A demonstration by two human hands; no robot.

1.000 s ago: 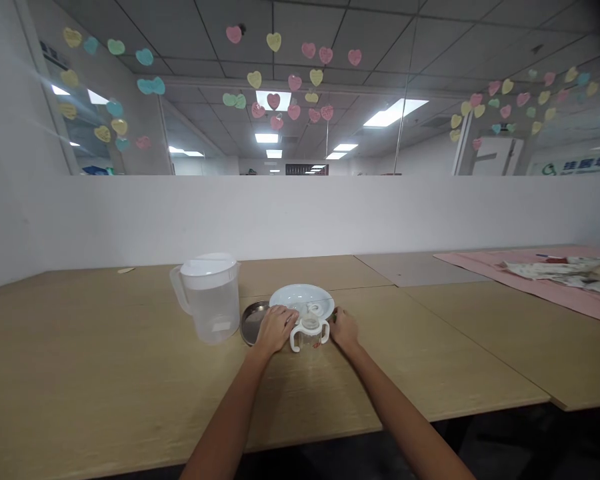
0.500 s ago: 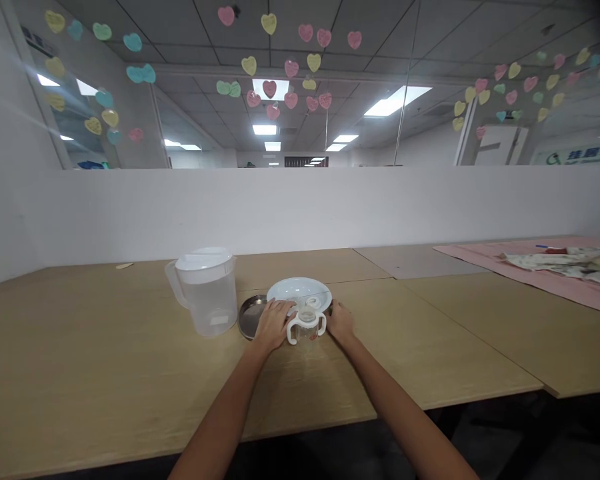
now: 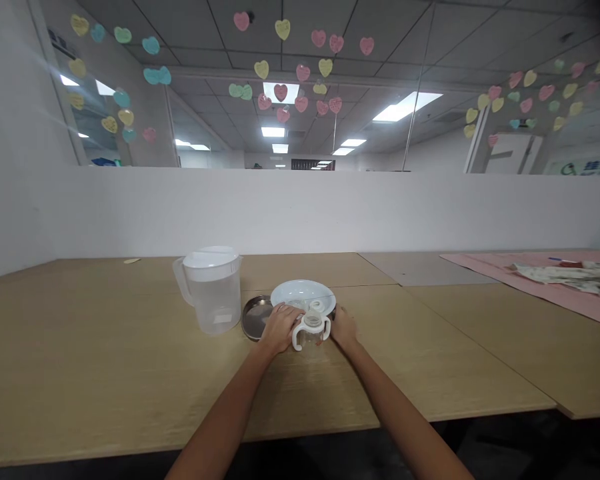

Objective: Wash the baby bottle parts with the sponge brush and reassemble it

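Note:
A clear baby bottle [image 3: 311,339], uncapped, stands upright in front of the white plate [image 3: 295,287], a white two-handled holder [image 3: 314,327] around its neck. To its left, my left hand [image 3: 281,328] has its fingers stretched forward over the plate's near edge, close to the left handle; its thumb is partly hidden. My right hand [image 3: 345,327] is at the plate's right edge with fingers curled inward. Something small and dark shows at its fingertips, too small to name. A white ring-like part [image 3: 316,306] and a clear piece lie in the plate.
A round metal dish [image 3: 253,320] sits left of the plate, partly behind my left hand. Further left stands a lidded translucent pitcher [image 3: 214,297]. A pink cloth [image 3: 525,283] with a patterned fabric on it covers the far right. A low white wall [image 3: 300,210] closes the table's back.
The whole view has shifted slightly, so objects appear a little further right. Both hands stay beside the bottle and plate, with little visible movement.

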